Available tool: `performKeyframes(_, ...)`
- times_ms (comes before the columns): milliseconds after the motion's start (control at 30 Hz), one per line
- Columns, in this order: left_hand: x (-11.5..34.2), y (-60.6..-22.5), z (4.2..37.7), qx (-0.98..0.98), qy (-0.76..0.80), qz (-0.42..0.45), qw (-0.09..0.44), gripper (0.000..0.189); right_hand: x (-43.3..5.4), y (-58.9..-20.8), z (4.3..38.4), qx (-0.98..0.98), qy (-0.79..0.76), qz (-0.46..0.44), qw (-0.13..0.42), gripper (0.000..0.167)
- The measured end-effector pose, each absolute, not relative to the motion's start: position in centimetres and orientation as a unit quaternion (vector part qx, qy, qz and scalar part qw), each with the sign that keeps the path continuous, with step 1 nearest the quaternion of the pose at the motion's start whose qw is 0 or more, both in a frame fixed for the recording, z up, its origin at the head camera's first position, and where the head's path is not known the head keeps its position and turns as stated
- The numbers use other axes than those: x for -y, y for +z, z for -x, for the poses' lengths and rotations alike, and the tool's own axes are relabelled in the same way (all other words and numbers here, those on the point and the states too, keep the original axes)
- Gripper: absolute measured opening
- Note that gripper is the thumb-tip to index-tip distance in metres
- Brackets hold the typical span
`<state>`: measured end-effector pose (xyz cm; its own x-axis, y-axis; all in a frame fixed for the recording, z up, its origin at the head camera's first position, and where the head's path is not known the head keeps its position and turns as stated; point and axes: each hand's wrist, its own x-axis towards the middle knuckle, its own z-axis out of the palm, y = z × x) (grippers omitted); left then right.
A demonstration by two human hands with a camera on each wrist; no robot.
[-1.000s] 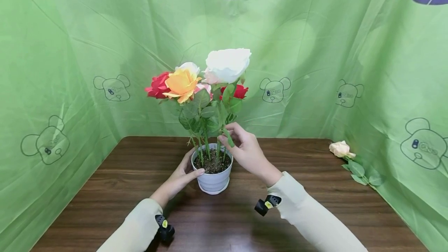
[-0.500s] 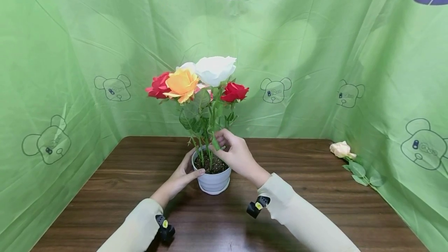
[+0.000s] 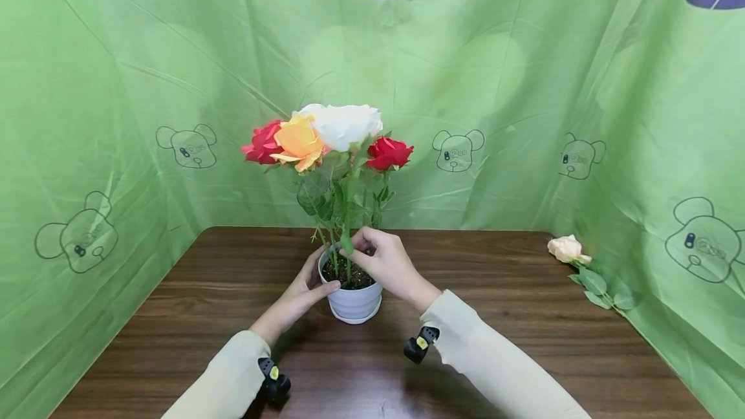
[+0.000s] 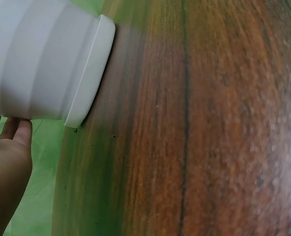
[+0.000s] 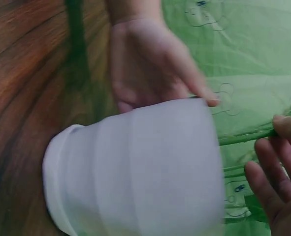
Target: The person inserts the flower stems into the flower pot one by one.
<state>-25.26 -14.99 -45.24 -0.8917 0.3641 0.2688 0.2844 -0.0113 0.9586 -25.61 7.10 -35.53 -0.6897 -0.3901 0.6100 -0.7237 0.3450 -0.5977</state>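
A ribbed white flower pot [image 3: 355, 306] of dark soil stands on a matching saucer. My left hand [image 3: 299, 290] grips its left side, thumb at the rim; the right wrist view shows this hand [image 5: 147, 64] against the pot [image 5: 155, 167]. With thumb and fingertips my right hand [image 3: 385, 262] pinches the green stem [image 5: 243, 137] of a large white rose [image 3: 349, 125] just above the soil. Around it in the pot stand an orange-yellow rose [image 3: 299, 141], a red rose [image 3: 262, 142] on the left and another red rose [image 3: 390, 152] on the right.
A cream rose [image 3: 567, 249] with a leafy stem lies along the right edge of the wooden table [image 3: 495, 277]. Green printed cloth [image 3: 477, 76] hangs behind and on both sides. Each wrist wears a small black camera [image 3: 421, 343].
The right hand has moved left and down, bringing the white rose lower and leftward over the pot, uncovering the right red rose. My left hand stays on the pot.
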Motion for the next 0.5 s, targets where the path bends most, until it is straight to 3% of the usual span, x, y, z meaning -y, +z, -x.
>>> performKeyframes(500,15.0,-45.1,25.0,-0.71,0.668,-0.22,0.035,0.084,-6.5,-37.4,26.4,0.797,0.484,-0.327,0.152,0.023)
